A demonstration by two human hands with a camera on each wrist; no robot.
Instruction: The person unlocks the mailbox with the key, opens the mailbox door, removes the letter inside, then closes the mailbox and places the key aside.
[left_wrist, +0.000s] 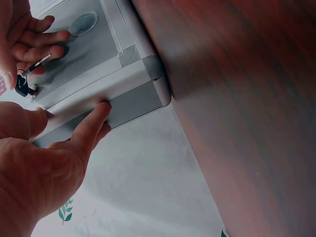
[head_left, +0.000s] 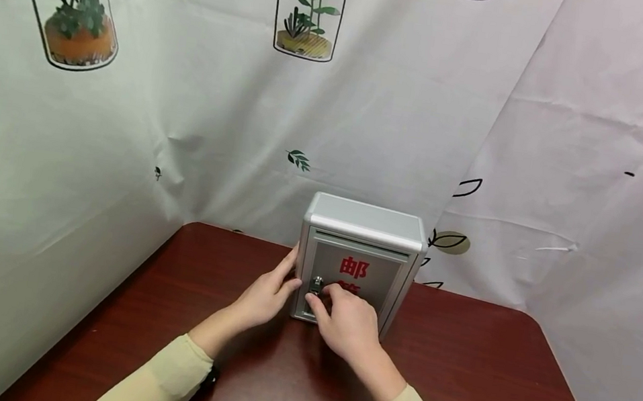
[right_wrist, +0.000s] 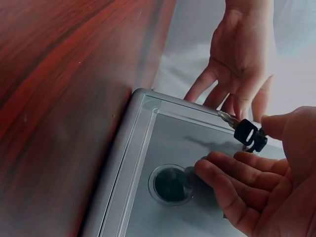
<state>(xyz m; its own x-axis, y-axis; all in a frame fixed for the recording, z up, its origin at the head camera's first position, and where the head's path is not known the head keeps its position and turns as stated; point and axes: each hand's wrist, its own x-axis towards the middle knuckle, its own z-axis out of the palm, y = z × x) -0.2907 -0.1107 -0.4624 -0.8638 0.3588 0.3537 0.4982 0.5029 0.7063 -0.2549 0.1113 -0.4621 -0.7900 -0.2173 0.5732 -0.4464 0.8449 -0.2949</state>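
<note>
A silver metal mailbox (head_left: 364,220) with red characters on its door stands upright on the table. My left hand (head_left: 262,298) rests against its left side, the thumb at the front edge and the fingers fairly straight along the side wall (left_wrist: 136,103). At the door lock (head_left: 317,282), my right hand (head_left: 351,323) pinches a black-headed key (right_wrist: 259,143) between thumb and index finger; the index finger is partly hidden. Beside it a second key (right_wrist: 242,129) dangles, its metal blade sticking out. The other right fingers are loosely bent in front of the door, near a round window (right_wrist: 170,184).
The dark red wooden table (head_left: 456,381) has rounded back corners. Close behind the mailbox hangs a white cloth (head_left: 217,112) printed with plants, and it runs along both sides of the table.
</note>
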